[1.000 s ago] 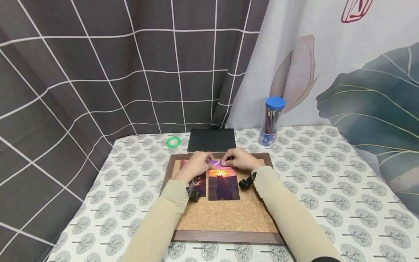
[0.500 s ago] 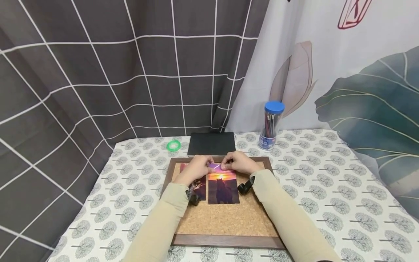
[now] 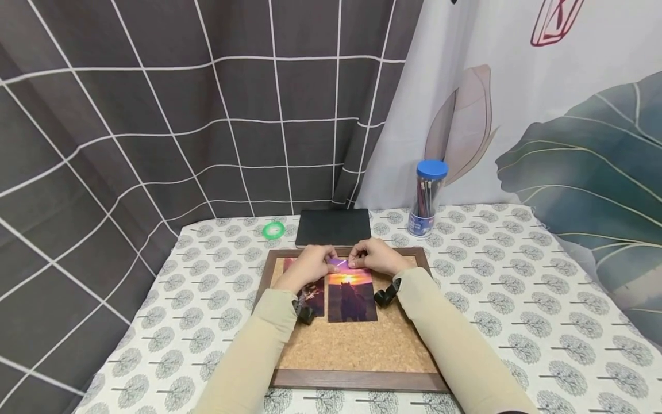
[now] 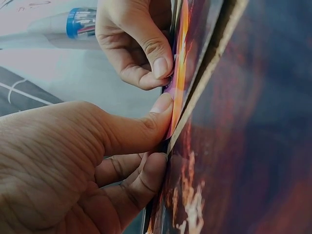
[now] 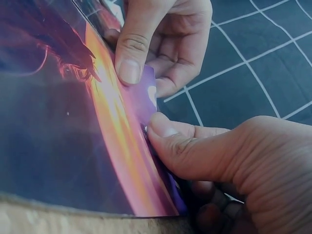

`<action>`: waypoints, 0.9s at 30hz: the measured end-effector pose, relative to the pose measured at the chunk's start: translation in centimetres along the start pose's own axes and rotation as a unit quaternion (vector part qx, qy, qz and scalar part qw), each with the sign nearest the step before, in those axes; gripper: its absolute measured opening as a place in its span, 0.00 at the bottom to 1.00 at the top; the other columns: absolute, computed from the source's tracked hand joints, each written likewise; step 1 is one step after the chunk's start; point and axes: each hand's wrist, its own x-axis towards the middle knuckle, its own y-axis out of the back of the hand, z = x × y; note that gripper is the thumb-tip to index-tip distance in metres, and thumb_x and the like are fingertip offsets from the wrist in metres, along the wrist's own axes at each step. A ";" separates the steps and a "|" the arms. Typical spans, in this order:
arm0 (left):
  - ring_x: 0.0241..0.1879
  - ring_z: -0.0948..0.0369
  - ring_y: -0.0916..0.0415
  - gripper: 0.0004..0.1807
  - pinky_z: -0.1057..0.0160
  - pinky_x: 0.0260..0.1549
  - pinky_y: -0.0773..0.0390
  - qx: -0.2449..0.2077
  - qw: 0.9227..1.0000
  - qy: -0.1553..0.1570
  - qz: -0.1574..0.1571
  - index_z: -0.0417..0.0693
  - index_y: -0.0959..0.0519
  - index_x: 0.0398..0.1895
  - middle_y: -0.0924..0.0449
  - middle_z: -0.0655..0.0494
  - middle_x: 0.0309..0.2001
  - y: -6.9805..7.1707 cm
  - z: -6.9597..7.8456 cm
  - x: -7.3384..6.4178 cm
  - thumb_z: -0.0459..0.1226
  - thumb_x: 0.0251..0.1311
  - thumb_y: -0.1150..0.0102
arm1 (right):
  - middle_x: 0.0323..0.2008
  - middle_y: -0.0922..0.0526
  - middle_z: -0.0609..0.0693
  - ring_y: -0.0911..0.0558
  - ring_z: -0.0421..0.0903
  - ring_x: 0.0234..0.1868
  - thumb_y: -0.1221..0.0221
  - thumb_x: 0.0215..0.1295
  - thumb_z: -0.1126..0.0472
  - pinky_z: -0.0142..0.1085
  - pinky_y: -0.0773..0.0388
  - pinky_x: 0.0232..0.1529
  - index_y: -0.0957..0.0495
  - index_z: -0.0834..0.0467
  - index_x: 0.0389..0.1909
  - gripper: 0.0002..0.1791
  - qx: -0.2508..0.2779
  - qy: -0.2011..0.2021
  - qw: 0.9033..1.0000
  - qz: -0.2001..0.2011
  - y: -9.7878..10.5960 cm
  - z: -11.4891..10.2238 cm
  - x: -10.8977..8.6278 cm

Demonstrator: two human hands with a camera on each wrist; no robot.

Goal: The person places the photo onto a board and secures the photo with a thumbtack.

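Observation:
A photo print (image 3: 353, 299) of a dark horse against a purple and orange sunset lies on a cork board (image 3: 357, 348) with a brown wooden frame. At its top left corner, my left hand (image 3: 310, 266) pinches the print, thumb on the picture side. My right hand (image 3: 380, 257) holds the top edge a little further right, its thumb tip (image 5: 163, 127) pressed at the purple edge. The right wrist view shows the top of the print bent up between both thumbs. Partly under my left wrist lies a second, dark reddish photo (image 3: 315, 296).
Behind the board lies a black flat rectangular item (image 3: 333, 227). A green tape roll (image 3: 273, 230) sits to its left. At the back right stands a clear tube of pencils (image 3: 426, 198) with a blue lid. A tree-patterned cloth (image 3: 517, 305) covers the table.
The head view has tilted slightly upward, so the scene sits a little lower in it. Both hands keep their places at the top edge of the horse photo.

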 end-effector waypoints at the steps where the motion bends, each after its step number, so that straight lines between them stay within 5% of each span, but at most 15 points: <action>1: 0.32 0.61 0.24 0.09 0.60 0.36 0.23 0.001 1.000 -0.002 0.000 0.49 0.18 0.38 0.19 0.58 0.30 0.0 0.0 0.0 0.40 0.59 0.28 | 0.31 0.15 0.43 0.23 0.40 0.31 0.30 0.61 0.59 0.37 0.26 0.38 0.14 0.52 0.32 0.02 -0.001 -0.002 1.000 0.000 0.0 0.0 0.0; 27: 0.32 0.61 0.25 0.08 0.60 0.36 0.24 -0.003 1.000 -0.010 0.005 0.49 0.18 0.38 0.20 0.58 0.30 -0.3 -0.4 0.2 0.39 0.59 0.29 | 0.26 0.17 0.42 0.25 0.39 0.27 0.29 0.60 0.59 0.35 0.27 0.34 0.14 0.52 0.29 0.03 -0.029 -0.009 0.999 0.017 -0.4 -0.1 0.3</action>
